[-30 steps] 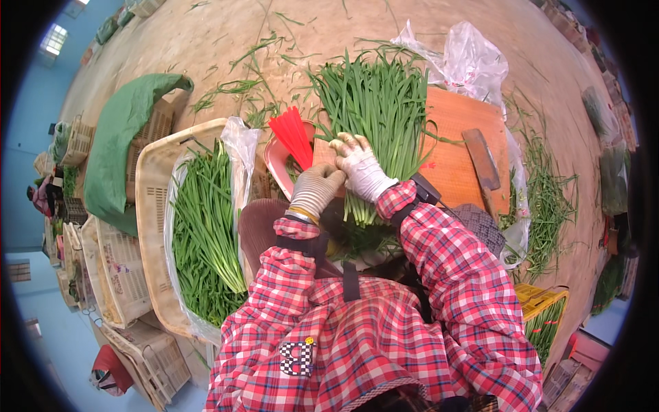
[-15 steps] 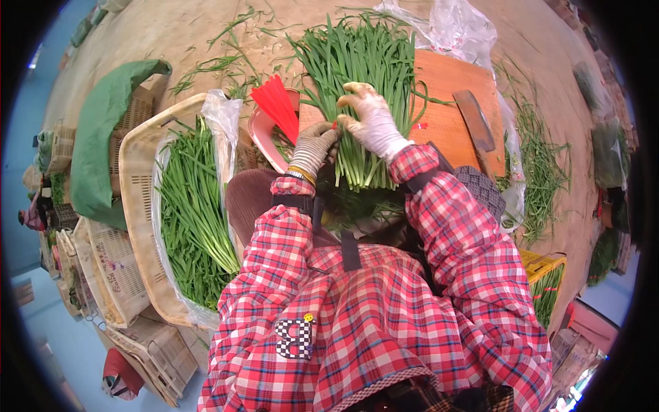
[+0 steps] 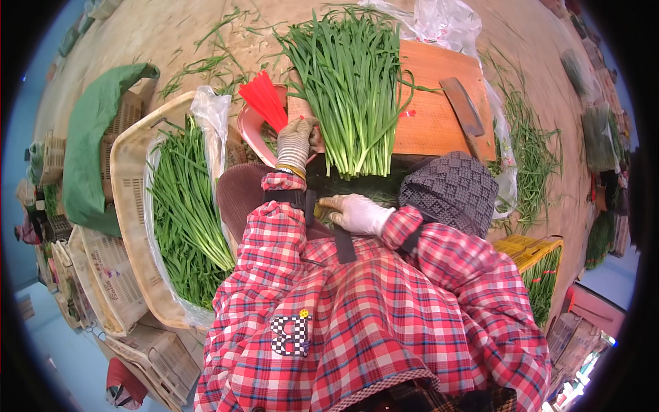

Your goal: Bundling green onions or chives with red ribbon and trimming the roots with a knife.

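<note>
A large bunch of long green leafy stalks, like garlic chives [image 3: 353, 96], lies with its pale cut ends toward me on an orange-brown board [image 3: 439, 82]. My left hand [image 3: 296, 143], in a striped glove, is at the bunch's left edge with fingers curled; what they may hold is hidden. Beside it, a sheaf of red strips [image 3: 263, 101] stands in a pink bucket [image 3: 250, 127]. My right hand [image 3: 358, 214], in a whitish glove, is low over my lap, away from the bunch, its fingers apart and pointing left. A cleaver [image 3: 462, 108] rests on the board's right side.
A beige crate [image 3: 130, 206] at left holds more green stalks [image 3: 189, 220] in clear plastic. Behind it stand crates under a green cover [image 3: 103, 151]. Loose leaves [image 3: 525, 151] litter the floor at right, near a yellow crate [image 3: 528, 246]. A plastic bag [image 3: 446, 24] lies beyond the board.
My right hand has left the bunch and come down toward my lap. My left hand has shifted slightly left from the stalks. The whole view has shifted a little.
</note>
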